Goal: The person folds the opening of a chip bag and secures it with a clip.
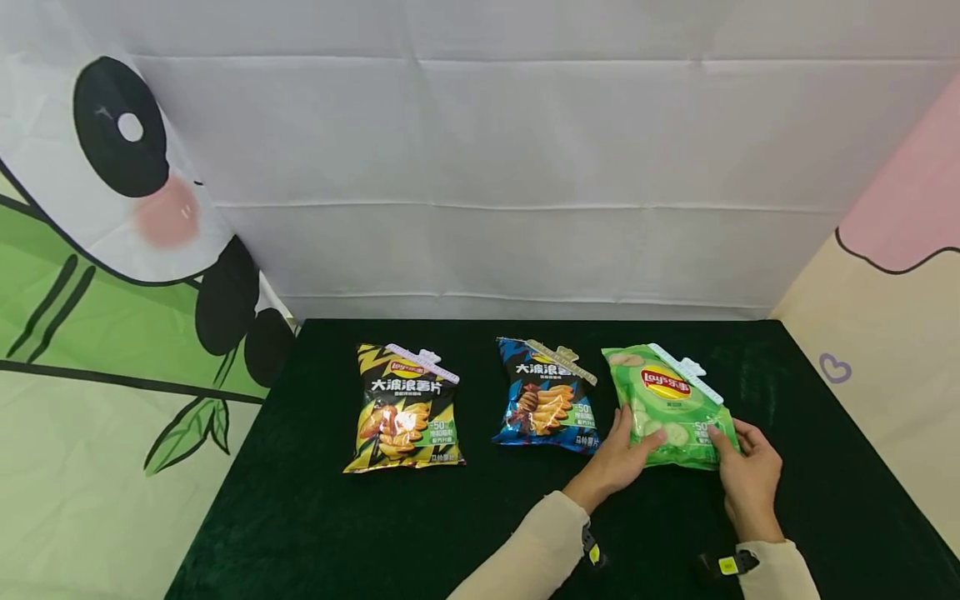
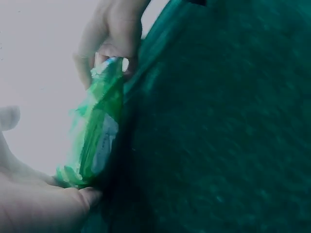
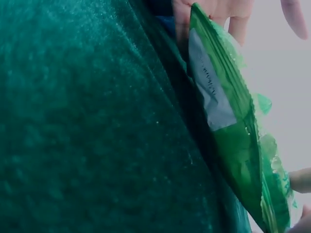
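A green Lay's chip bag [image 1: 666, 412], with a white clip [image 1: 686, 373] across its upper right corner, lies between both hands at the table's right. My left hand [image 1: 624, 454] holds its lower left side, thumb over the front and fingers along the edge. On the lower right side my right hand [image 1: 752, 477] grips the bag, thumb on the front. In the left wrist view the green bag [image 2: 97, 131] appears edge-on between the hands. The right wrist view shows the bag's back [image 3: 233, 145] with a pale label, close to the cloth.
Just left of the hands lies a blue chip bag [image 1: 546, 400] with a beige clip [image 1: 562, 362]. Farther left is a yellow-and-black chip bag [image 1: 407, 412] with a pale purple clip [image 1: 423, 363]. Dark green cloth [image 1: 337, 533] covers the table; a white curtain [image 1: 525, 167] hangs behind it.
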Motion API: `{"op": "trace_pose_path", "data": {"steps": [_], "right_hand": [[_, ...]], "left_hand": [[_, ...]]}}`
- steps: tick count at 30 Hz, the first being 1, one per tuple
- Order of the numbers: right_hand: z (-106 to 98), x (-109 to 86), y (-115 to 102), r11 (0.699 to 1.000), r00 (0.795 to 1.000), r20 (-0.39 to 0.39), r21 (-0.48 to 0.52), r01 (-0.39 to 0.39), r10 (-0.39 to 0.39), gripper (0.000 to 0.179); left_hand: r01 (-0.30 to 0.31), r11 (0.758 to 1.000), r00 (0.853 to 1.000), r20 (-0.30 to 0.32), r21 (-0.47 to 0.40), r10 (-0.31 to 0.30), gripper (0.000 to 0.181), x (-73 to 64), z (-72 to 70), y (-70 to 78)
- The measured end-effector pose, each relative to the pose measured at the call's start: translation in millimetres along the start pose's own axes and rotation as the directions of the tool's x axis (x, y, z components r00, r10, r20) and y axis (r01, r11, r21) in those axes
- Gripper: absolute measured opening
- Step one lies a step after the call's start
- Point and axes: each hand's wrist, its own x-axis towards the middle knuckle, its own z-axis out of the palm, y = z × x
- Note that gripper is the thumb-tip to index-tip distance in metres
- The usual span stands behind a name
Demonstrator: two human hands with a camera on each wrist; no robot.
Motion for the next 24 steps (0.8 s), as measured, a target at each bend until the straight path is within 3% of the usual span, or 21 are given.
{"op": "trace_pose_path", "data": {"steps": [8,13,16,19,22,24], "right_hand": [[1.9,1.1,0.7,0.994,0.999,0.041,-0.105,0.004,0.000,0.053],[3.4,-1.2,-3.7,0.962,0.994,0.104,-0.266,0.062,-0.035,0.068],[4.8,-5.1,-7.8,0.930,0.988,0.101,-0.339,0.141,-0.113,0.070],[5.7,-9.5,-16.2,0.893,0.970,0.099,-0.377,0.245,-0.224,0.071],[7.5,-13.8,-29.4,0.827,0.923,0.134,-0.412,0.382,-0.360,0.076],[10.2,-17.9,-40.6,0.759,0.878,0.176,-0.446,0.475,-0.446,0.079]], "left_hand": [[0.020,0.999,1.000,-0.024,0.026,-0.019,0.085,-0.2,-0.2,-0.8],[-0.062,0.996,0.998,-0.024,0.057,0.063,0.082,-7.6,-13.2,2.2],[-0.144,0.982,0.989,-0.007,0.125,0.146,0.080,-19.5,-32.6,6.7],[-0.219,0.950,0.974,-0.008,0.223,0.227,0.080,-38.2,-61.9,9.9],[-0.248,0.888,0.952,-0.074,0.388,0.299,0.084,-62.8,-100.8,9.8],[-0.205,0.831,0.929,-0.163,0.516,0.331,0.088,-81.9,-128.9,10.1]]}}
